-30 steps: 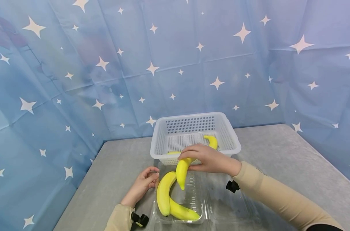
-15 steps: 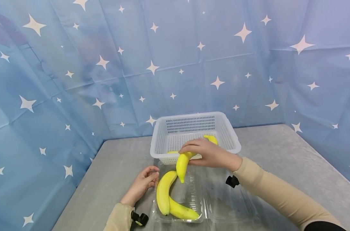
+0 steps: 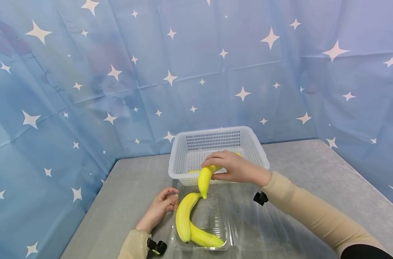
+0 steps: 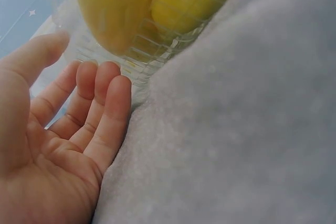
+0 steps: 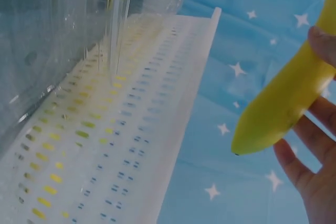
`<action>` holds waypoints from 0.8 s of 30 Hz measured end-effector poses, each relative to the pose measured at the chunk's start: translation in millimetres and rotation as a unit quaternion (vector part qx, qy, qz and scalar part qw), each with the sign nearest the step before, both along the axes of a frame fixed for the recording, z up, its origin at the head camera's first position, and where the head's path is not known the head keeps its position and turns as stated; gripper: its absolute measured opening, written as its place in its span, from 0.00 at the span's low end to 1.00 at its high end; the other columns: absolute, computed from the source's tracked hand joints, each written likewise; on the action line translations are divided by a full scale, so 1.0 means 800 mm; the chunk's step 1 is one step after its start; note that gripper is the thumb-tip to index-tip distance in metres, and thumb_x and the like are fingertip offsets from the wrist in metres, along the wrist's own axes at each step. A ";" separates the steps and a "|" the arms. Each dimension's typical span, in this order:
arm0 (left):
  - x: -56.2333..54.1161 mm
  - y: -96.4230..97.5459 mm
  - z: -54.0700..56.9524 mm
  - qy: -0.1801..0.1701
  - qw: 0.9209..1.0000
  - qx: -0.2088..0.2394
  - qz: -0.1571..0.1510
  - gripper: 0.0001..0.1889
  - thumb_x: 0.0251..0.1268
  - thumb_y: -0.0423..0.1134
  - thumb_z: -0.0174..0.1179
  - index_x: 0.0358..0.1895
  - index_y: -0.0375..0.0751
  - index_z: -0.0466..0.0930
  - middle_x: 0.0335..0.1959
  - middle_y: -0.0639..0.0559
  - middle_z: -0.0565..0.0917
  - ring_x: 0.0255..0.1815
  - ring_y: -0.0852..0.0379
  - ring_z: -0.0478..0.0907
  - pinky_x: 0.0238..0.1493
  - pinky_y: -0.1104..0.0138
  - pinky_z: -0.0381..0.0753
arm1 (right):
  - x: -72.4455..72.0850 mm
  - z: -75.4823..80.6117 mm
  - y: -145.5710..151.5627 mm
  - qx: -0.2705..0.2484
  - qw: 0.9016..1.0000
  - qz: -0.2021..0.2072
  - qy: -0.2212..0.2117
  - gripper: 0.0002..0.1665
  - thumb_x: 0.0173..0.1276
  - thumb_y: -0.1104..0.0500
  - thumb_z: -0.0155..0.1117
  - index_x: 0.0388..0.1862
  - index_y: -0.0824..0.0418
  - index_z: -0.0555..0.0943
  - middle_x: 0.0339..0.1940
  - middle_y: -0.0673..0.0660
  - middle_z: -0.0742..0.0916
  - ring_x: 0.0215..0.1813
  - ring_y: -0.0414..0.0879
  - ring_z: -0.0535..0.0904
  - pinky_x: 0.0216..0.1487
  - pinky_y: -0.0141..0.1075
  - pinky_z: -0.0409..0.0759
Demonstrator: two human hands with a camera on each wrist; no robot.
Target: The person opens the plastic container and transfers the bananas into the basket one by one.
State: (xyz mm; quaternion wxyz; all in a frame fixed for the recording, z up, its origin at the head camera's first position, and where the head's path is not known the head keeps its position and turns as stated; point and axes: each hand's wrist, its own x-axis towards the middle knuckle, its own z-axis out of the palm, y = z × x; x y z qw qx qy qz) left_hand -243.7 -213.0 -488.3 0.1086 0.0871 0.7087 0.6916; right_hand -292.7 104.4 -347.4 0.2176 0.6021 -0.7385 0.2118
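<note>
Left hand (image 3: 160,207) sits by the left wall of the clear clamshell (image 3: 212,216), fingers relaxed, holding nothing — can't tell if they touch it. One banana (image 3: 183,217) lies along that wall inside; another banana (image 3: 205,236) slants across the clamshell's near end. The held banana (image 3: 205,181) is above the far end, long axis tilted tip-down, pinched by the right hand (image 3: 234,167) — easily the nearer hand.

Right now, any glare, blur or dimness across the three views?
Head: bright overall, small glints on the clear container; left wrist: tabletop soft and blurred, left hand crisper, bananas hazy behind the container; right wrist: dimmer than head, pale reflection streaks on the container, held banana fairly clear.
</note>
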 end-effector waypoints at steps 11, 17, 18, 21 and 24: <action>0.000 0.001 0.000 -0.001 1.000 -0.002 0.004 0.19 0.73 0.40 0.56 0.56 0.28 0.68 0.31 0.47 0.75 0.27 0.57 0.75 0.32 0.66 0.79 | -0.008 0.005 0.005 0.010 0.999 -0.027 -0.026 0.26 0.55 0.61 0.77 0.53 0.57 0.80 0.50 0.50 0.83 0.50 0.45 0.79 0.50 0.37 0.79; -0.001 0.000 0.000 -0.001 1.000 0.000 0.004 0.19 0.72 0.40 0.56 0.56 0.28 0.68 0.31 0.47 0.75 0.27 0.57 0.75 0.32 0.66 0.79 | -0.017 0.004 0.008 0.022 0.997 -0.062 -0.051 0.24 0.58 0.59 0.75 0.54 0.54 0.80 0.51 0.49 0.83 0.51 0.44 0.78 0.50 0.38 0.79; 0.000 0.000 0.000 -0.001 1.000 0.000 0.004 0.19 0.72 0.40 0.56 0.56 0.28 0.68 0.31 0.47 0.75 0.27 0.57 0.75 0.32 0.66 0.79 | -0.018 0.004 0.009 0.024 0.996 -0.068 -0.054 0.24 0.58 0.59 0.75 0.54 0.54 0.80 0.51 0.49 0.83 0.51 0.44 0.78 0.50 0.38 0.78; 0.000 0.001 0.001 0.000 1.000 0.000 0.006 0.19 0.72 0.39 0.56 0.56 0.28 0.68 0.31 0.47 0.75 0.27 0.57 0.75 0.32 0.67 0.79 | -0.021 0.004 0.011 0.027 0.995 -0.078 -0.062 0.24 0.58 0.58 0.75 0.54 0.54 0.80 0.51 0.49 0.83 0.50 0.44 0.78 0.50 0.38 0.78; 0.001 0.001 0.000 -0.002 1.000 0.000 0.008 0.19 0.72 0.39 0.57 0.55 0.28 0.68 0.31 0.47 0.75 0.27 0.57 0.74 0.32 0.66 0.79 | -0.025 0.004 0.012 0.025 0.994 -0.080 -0.067 0.24 0.58 0.59 0.75 0.54 0.55 0.80 0.51 0.49 0.83 0.49 0.44 0.78 0.49 0.38 0.79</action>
